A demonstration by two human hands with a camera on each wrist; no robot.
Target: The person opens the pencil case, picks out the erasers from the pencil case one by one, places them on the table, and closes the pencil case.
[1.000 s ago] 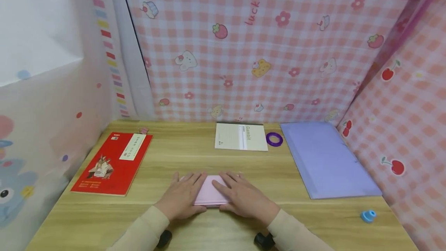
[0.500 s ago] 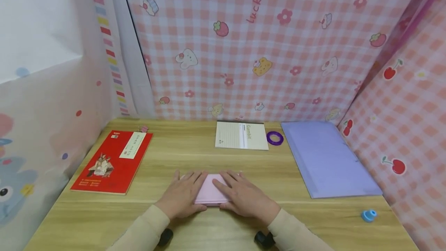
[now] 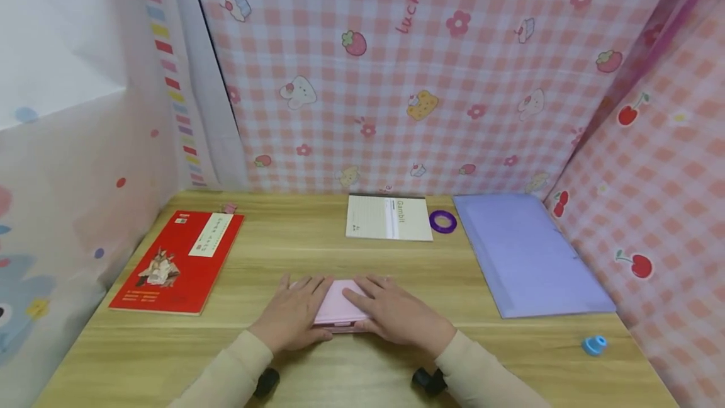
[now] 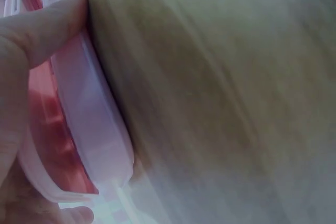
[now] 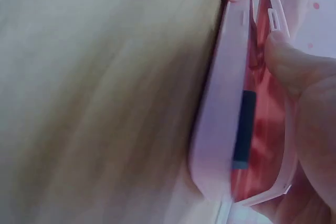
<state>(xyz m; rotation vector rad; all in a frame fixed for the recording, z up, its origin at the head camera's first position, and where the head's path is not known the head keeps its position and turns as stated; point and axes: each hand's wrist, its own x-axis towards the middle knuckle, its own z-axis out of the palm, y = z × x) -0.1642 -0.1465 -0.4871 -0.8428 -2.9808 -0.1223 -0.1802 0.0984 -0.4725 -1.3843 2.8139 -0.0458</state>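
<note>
A flat pink case (image 3: 337, 300) lies on the wooden table (image 3: 351, 373) near its front edge. My left hand (image 3: 291, 317) covers the case's left part and my right hand (image 3: 396, 315) its right part, fingers spread on the lid. In the left wrist view the pink case (image 4: 89, 129) stands slightly ajar, my left thumb (image 4: 44, 24) pressed against its front rim. In the right wrist view the pink case (image 5: 220, 119) shows a gap with a dark blue item (image 5: 244, 129) inside, and my right thumb (image 5: 294, 61) sits at the lid's edge.
A red book (image 3: 178, 261) lies at the left. A cream notepad (image 3: 388, 218) and a purple tape ring (image 3: 443, 221) sit at the back, a lavender folder (image 3: 529, 257) at the right, a small blue object (image 3: 593, 345) near the front right. Patterned curtains close in three sides.
The case's front edge now shows a thin gap, the lid lifted a little. Both hands stay on it, almost unmoved.
</note>
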